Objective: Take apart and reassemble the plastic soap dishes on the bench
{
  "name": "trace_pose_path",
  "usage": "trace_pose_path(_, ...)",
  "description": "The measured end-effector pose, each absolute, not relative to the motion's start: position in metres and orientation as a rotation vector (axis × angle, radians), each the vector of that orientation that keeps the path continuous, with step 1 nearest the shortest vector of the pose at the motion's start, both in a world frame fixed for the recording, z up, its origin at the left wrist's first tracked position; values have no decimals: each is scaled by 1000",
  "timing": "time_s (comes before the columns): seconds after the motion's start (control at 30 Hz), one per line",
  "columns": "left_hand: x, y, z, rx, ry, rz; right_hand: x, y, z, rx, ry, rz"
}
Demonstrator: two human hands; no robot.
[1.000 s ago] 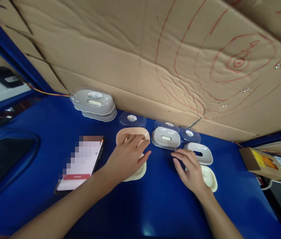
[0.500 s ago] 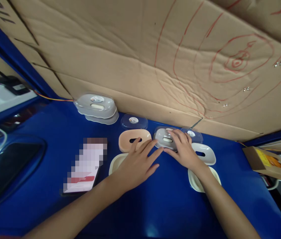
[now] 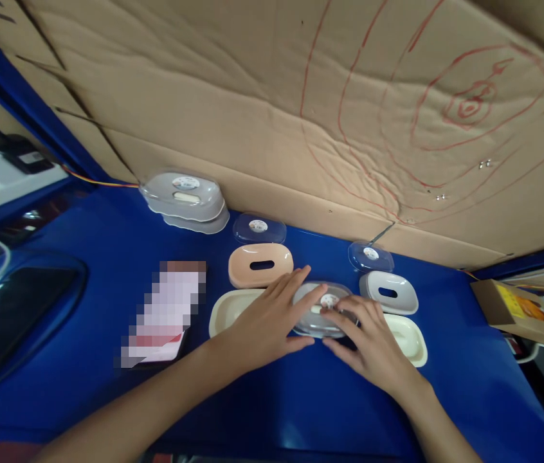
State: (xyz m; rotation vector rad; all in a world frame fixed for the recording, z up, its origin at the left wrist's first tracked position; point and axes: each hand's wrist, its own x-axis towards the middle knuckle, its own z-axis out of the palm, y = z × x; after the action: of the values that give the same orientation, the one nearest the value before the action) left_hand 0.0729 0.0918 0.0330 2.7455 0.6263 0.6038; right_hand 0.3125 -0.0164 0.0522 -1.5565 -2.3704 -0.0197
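Note:
A grey soap dish [image 3: 308, 321] under a clear lid lies between my hands, a round sticker on the lid. My left hand [image 3: 267, 318] spans its left end, index finger on the lid and thumb at the front edge. From the right, my right hand [image 3: 373, 337] grips the other end, its fingers over the lid. Left of them are a peach dish part with a slot [image 3: 238, 267] and a cream tray [image 3: 221, 315], partly behind my left hand. To the right sit a pale grey slotted part [image 3: 404, 292] and a pale yellow tray [image 3: 411, 344].
Loose clear lids, one left [image 3: 272, 230] and one right [image 3: 373, 257], lie near the cardboard wall [image 3: 233, 128]. Stacked lidded dishes [image 3: 195, 209] stand at the back left. A phone [image 3: 170, 315] lies left on the blue table [image 3: 330, 399]; an open carton [image 3: 503, 302] is far right.
The lidded grey soap dish has come forward from the back row, drawn by my right hand. My left hand has shifted slightly right and now meets its left end.

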Motion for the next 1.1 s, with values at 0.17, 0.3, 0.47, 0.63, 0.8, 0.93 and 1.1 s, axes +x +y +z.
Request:
trace_pose_path(0.17, 73, 85, 33, 2805, 526, 448, 318, -25, 50, -1576, -2318, 141)
trace_pose_path(0.3, 73, 87, 33, 2795, 510, 424, 321, -24, 47, -1590, -2334, 263)
trace_pose_path(0.47, 72, 87, 32, 2752, 516, 447, 320, -27, 45, -1612, -2321, 376)
trace_pose_path(0.63, 73, 83, 34, 2772, 533, 406, 313, -30, 49, -1683, -2262, 438)
trace_pose_path(0.8, 78, 78, 32, 2789, 560, 373, 308, -34, 52, -1708, -2253, 405)
trace_pose_path(0.93, 80, 76, 31, 2770, 575, 360, 308, -35, 50, -1702, -2280, 381)
trace_pose_path(1.1, 77, 77, 30, 2714, 572, 362, 311, -34, 51, -1681, -2266, 419)
